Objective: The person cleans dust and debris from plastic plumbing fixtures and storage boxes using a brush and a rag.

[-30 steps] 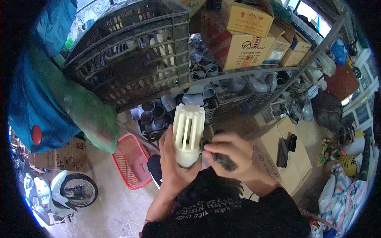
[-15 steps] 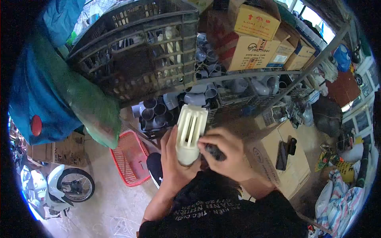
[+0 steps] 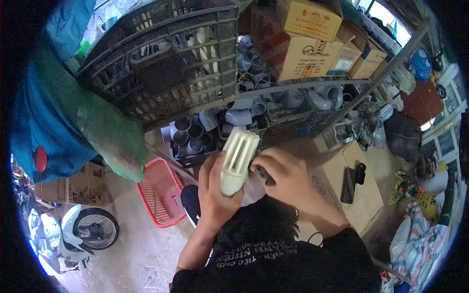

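My left hand (image 3: 215, 195) is wrapped around a cream-white slotted plastic strainer (image 3: 238, 158), like the end piece of a foot valve. It tilts up and to the right in front of my chest, its long slots facing me and its rounded closed part low by my palm. Just right of it, my right hand (image 3: 283, 176) is closed with curled fingers on a small dark, soft-looking wad (image 3: 266, 177), partly hidden by the fingers. The fingertips are close beside the strainer's slotted side.
A black crate (image 3: 161, 68) of fittings stands ahead, above grey pipe elbows (image 3: 239, 116). A red basket (image 3: 160, 193) sits on the floor at left, near a motorbike (image 3: 80, 229). At right, a cardboard box (image 3: 359, 205) carries a phone-like dark object (image 3: 348, 185).
The strainer has tilted further to the right in my left hand. My right hand has turned and shifted slightly right and up, and less of the dark wad shows.
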Available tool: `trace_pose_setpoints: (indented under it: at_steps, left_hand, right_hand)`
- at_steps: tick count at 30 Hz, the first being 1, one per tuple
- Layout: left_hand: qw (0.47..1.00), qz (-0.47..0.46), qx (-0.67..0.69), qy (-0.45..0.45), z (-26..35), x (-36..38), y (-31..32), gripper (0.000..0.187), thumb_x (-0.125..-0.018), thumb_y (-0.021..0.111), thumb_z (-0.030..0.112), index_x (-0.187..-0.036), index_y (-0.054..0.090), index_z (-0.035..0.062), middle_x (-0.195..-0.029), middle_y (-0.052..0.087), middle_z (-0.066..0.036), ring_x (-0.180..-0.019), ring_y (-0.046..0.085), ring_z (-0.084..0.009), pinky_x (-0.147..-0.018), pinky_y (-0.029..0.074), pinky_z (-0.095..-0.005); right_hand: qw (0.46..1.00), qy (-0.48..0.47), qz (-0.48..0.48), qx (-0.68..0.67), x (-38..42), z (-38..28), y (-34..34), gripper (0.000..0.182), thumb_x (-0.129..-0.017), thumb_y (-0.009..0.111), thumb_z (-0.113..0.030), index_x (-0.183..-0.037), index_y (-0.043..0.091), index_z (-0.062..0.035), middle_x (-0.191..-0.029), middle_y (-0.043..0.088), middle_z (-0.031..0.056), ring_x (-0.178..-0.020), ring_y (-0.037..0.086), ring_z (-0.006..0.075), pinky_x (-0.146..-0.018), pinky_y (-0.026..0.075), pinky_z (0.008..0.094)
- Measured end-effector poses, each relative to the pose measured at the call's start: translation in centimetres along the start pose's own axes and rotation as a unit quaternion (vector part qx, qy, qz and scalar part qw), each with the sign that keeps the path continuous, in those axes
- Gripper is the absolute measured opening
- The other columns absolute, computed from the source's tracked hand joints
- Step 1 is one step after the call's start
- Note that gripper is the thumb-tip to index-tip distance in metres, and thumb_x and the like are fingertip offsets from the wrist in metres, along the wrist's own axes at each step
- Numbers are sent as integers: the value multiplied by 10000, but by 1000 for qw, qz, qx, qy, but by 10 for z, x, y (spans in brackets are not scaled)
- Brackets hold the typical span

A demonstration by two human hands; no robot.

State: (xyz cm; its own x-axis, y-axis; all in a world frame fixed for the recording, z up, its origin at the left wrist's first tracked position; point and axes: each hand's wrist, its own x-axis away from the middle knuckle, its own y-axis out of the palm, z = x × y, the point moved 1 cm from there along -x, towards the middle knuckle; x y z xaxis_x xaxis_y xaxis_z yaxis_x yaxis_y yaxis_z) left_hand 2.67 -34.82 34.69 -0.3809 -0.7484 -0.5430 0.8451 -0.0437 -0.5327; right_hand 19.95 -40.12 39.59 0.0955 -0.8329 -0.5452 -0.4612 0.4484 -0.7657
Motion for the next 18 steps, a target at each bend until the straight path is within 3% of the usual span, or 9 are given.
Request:
trace_pose_setpoints:
  at_steps: [1, 4, 5, 10, 13, 18]
  left_hand:
    - [999, 24, 20, -14, 0, 3, -2, 767, -612, 737, 51, -1297, 401, -26, -1219, 472, -234, -1136, 479, -390, -974, 395, -443]
    - [996, 67, 51, -34, 0, 3, -11, 786, -609, 726, 38, -1314, 380, 0, -1228, 451, -249, -1132, 473, -420, -958, 409, -456]
    - [996, 65, 45, -32, 0, 0, -13, 790, -608, 727, 35, -1314, 375, 0, -1229, 450, -250, -1131, 473, -422, -958, 408, -459]
    - [999, 38, 22, -7, 8, -6, -9, 777, -629, 739, 46, -1312, 372, -2, -1225, 454, -255, -1129, 472, -424, -958, 401, -463]
    - [999, 39, 22, -13, 12, -5, -8, 768, -643, 736, 52, -1315, 369, -8, -1216, 468, -258, -1130, 476, -423, -957, 401, -464]
    - [999, 33, 19, -11, 9, -1, -8, 761, -646, 732, 52, -1314, 372, -12, -1214, 474, -256, -1125, 483, -421, -951, 409, -460]
  right_hand:
    - [996, 18, -17, 81, 3, 8, -1, 300, -647, 690, -64, -937, 618, -91, -917, 600, 70, -794, 646, 266, -660, 533, 371]
    - [995, 69, 22, 73, 2, 39, -10, 268, -667, 705, -63, -923, 627, -70, -902, 608, 86, -776, 642, 283, -651, 528, 377]
    - [994, 89, 62, 6, 1, 36, -10, 211, -703, 723, -57, -896, 638, -45, -875, 621, 104, -756, 644, 272, -657, 523, 358]
    - [973, 50, 67, -215, -14, -6, -12, 205, -724, 738, -47, -907, 645, -33, -864, 634, 102, -777, 645, 217, -688, 509, 299]
    - [964, 72, 35, -252, -12, -19, 3, 206, -723, 737, -41, -907, 643, -33, -869, 636, 111, -792, 648, 234, -705, 511, 307]
    - [968, 76, 121, -208, -23, -1, 14, 214, -730, 719, -16, -927, 635, -25, -888, 639, 131, -793, 649, 255, -704, 511, 318]
